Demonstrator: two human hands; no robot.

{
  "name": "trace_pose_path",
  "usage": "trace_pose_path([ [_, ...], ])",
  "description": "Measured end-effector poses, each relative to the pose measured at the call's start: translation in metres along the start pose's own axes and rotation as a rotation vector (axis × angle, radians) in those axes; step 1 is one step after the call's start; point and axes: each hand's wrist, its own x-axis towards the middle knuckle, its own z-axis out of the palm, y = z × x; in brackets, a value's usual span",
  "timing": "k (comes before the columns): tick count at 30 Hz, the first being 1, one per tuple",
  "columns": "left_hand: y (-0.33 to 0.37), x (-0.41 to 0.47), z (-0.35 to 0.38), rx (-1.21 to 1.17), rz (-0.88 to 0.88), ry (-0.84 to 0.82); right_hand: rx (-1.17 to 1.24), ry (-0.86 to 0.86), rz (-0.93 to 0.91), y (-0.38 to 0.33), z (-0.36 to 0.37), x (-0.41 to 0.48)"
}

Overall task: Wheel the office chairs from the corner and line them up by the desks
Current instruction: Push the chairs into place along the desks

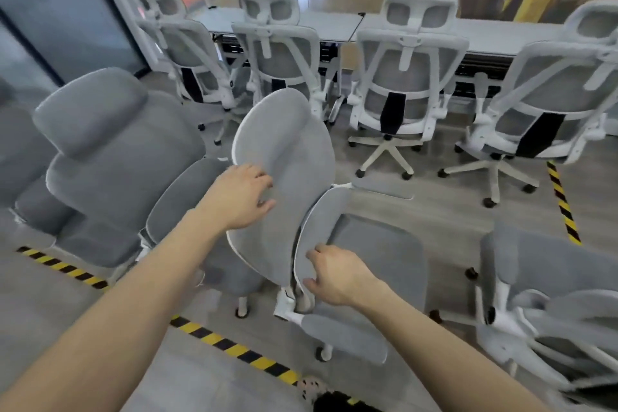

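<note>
Two bare forearms reach forward. At the end of one, the left grip lies half-curled against the headrest of a grey office chair; whether it clasps cannot be told. The right grip clenches the backrest rim. That chair stands on the floor just past striped tape, between two other grey chairs, behind four chairs lined up at the long surface.

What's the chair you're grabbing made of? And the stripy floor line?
The chair looks covered in matte grey fabric or mesh, with a smooth white frame, probably plastic. The stripy line looks like flat yellow-and-black tape stuck down.
</note>
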Motion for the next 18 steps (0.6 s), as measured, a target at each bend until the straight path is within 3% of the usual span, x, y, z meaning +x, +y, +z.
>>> trace_pose_path([
  [5,-0.062,0.054,0.002,-0.008,0.13,0.16,0.047,-0.034,-0.004,-0.034,-0.005,0.09],
  [12,-0.118,0.121,0.026,-0.303,0.328,0.155,0.093,-0.021,0.088,-0.084,-0.002,0.141],
  [18,-0.117,0.16,0.031,-0.573,0.267,0.081,0.187,0.086,0.412,-0.143,0.023,0.181],
])
